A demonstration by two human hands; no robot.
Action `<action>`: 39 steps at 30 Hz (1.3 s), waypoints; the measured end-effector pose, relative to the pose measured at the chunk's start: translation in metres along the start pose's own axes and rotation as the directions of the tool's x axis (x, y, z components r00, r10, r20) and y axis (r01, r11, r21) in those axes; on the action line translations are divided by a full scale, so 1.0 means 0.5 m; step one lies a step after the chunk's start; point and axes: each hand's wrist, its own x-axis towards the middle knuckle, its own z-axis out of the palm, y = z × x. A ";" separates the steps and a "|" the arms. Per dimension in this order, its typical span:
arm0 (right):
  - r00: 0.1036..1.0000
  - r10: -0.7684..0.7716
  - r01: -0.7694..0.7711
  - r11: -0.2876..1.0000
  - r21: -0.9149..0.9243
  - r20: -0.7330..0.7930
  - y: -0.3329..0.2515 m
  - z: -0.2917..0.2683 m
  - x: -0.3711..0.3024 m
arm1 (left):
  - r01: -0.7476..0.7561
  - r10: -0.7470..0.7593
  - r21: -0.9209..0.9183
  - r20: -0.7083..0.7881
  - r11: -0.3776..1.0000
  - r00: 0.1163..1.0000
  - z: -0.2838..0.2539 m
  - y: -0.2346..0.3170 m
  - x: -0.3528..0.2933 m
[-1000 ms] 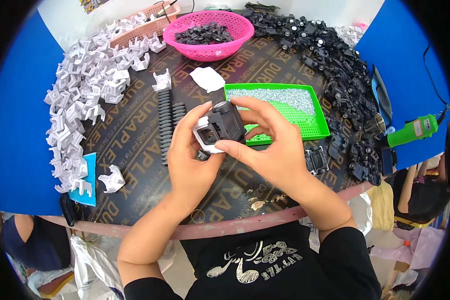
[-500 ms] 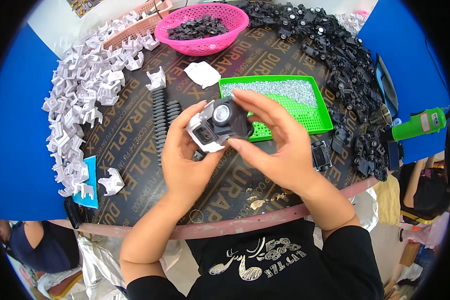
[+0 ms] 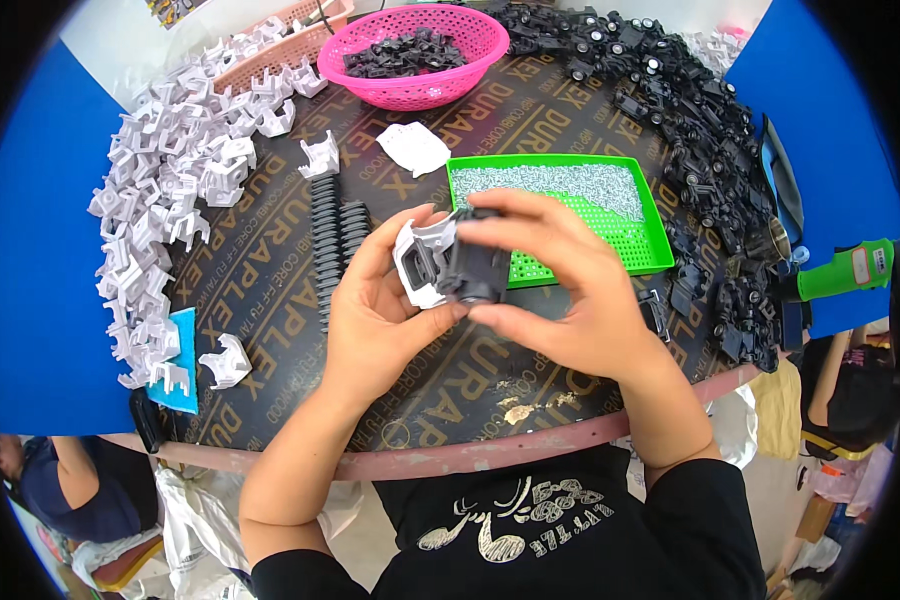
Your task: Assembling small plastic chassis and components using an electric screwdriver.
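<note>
Above the middle of the table, my two hands hold a white plastic shell (image 3: pixel 410 272) and a black plastic part (image 3: pixel 482 268) pressed together. My left hand (image 3: pixel 370 315) is closed round the white shell, its thumb along the lower edge. Closed on the black part from the right is my right hand (image 3: pixel 585 310), fingers over the top and thumb underneath. Fingers cover some of both pieces. Just beyond lies a green perforated tray (image 3: pixel 655 235) with small silvery pieces heaped along its far side. Two rows of black ribbed pieces (image 3: pixel 326 250) lie left of it.
White shells (image 3: pixel 170 190) are piled along the left edge, black wheeled parts (image 3: pixel 710 180) along the right. A pink basket (image 3: pixel 415 92) of black pieces stands at the back. A green power screwdriver (image 3: pixel 850 270) is at the right. One loose white shell (image 3: pixel 226 362) lies near left.
The joined pieces have turned in my hands, so the round pale-centred disc no longer faces up. My right fingers have shifted over the top of the black part.
</note>
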 end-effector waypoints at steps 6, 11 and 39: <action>0.996 -0.082 0.087 0.871 0.484 -0.033 0.024 0.002 0.002 | 0.000 0.001 -0.008 0.122 1.000 0.993 0.001 -0.001 -0.005; 0.991 -0.104 0.057 0.889 0.455 0.079 0.035 -0.001 0.003 | -0.009 0.008 0.009 0.132 1.000 0.991 0.005 0.001 -0.008; 0.962 0.113 -0.061 0.977 0.207 -0.251 -0.005 0.055 -0.024 | -0.392 0.446 0.532 0.030 0.750 0.895 0.011 -0.012 -0.015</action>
